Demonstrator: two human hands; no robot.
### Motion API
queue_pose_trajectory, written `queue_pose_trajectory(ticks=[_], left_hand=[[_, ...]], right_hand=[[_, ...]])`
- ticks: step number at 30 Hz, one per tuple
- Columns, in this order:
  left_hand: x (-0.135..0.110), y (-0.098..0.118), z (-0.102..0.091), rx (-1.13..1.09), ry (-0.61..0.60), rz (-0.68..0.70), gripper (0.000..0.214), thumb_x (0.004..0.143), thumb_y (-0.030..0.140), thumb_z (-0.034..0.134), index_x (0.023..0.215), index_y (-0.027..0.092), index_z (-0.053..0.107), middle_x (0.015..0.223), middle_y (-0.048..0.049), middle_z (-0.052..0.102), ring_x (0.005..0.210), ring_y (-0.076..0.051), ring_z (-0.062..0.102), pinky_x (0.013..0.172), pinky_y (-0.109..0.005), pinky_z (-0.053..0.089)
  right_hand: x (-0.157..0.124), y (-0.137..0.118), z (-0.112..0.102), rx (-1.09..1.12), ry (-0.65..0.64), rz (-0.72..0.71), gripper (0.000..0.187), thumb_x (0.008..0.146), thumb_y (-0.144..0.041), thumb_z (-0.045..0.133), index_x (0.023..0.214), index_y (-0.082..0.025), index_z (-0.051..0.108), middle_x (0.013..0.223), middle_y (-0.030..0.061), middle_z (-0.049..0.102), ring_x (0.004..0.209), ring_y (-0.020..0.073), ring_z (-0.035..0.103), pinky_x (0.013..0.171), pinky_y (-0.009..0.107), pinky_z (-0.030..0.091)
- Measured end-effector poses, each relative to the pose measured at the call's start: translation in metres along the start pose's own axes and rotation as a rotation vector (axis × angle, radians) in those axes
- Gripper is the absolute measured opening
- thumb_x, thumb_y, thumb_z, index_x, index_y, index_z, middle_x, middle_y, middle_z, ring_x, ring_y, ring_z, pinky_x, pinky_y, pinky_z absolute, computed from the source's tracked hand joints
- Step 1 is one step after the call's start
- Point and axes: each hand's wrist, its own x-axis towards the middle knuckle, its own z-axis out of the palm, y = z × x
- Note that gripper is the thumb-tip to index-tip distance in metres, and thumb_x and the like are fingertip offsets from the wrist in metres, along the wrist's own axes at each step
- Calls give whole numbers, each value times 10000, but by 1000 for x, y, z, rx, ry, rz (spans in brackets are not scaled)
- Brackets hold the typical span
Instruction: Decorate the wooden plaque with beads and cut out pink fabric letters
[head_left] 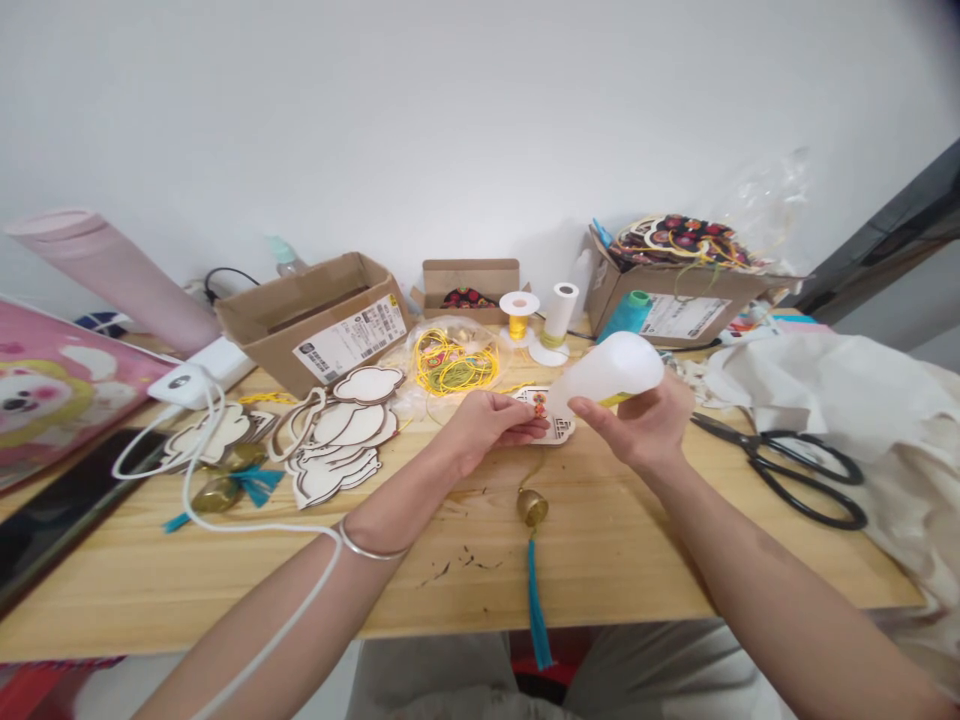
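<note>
Looks to me like a gluing or dabbing step, though I can't make out what's in the bottle. The left hand (491, 425) has its grip pinching a small colourful figure (540, 404), right over a pale lattice panel (561, 428) near the middle of the surface (615, 560). Then there's a white bottle (619, 368), tipped so its narrow end points at the figure, with the right hand's (656, 420) grip wrapped round it. Can't tell if the tip actually touches. I'd say the next move calls for a gentle squeeze and a dead-steady left thumb.

Around that, left to right: a white cable (262, 527) crosses the view of the left forearm, and that's my main snag worry. Next, a stack of pale cutouts (337, 450) by an open cardboard box (322, 325), then a clear bag of yellow cord (457, 360) behind the hands. A brass bell (532, 507) sits just in front of the panel, teal tassel (538, 610) over the edge, easy to catch with a sleeve. Black scissors (795, 465) lie right of the right hand, beside a bunched pale cloth (832, 410).
</note>
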Motion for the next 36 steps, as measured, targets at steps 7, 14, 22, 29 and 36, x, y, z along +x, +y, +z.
queue_pose_trajectory(ticks=[7,14,22,29,36], left_hand=[[2,-1,-2,6,13,-16,102,706,181,620,679,101,677,702,-71,702,619,-98,634,651,-201,512],[1,0,1,-21,-3,-20,106,715,183,618,684,108,685,728,-73,705,640,-98,638,675,-200,515],[1,2,0,-54,17,-53,118,736,166,600,682,105,684,709,-68,704,616,-77,631,641,-155,508],[1,0,0,-25,6,-54,107,732,172,606,700,98,677,707,-72,701,613,-86,633,638,-170,514],[1,-1,0,-11,-38,-30,102,703,199,635,702,105,674,718,-72,703,633,-100,639,662,-196,515]], right_hand=[[10,-9,-2,107,204,105,306,595,-367,724,801,-181,594,712,36,618,615,168,586,560,308,500],[7,-17,5,113,93,98,308,586,-395,720,758,-177,588,719,37,606,660,178,591,599,320,510],[1,-2,-1,22,62,57,309,576,-361,738,796,-179,622,862,74,648,798,220,605,712,368,506],[12,-18,1,111,200,116,382,587,-406,719,869,-183,591,661,19,610,566,163,581,532,304,503],[12,-20,3,116,166,155,395,571,-424,726,859,-193,587,707,33,624,610,172,589,543,307,518]])
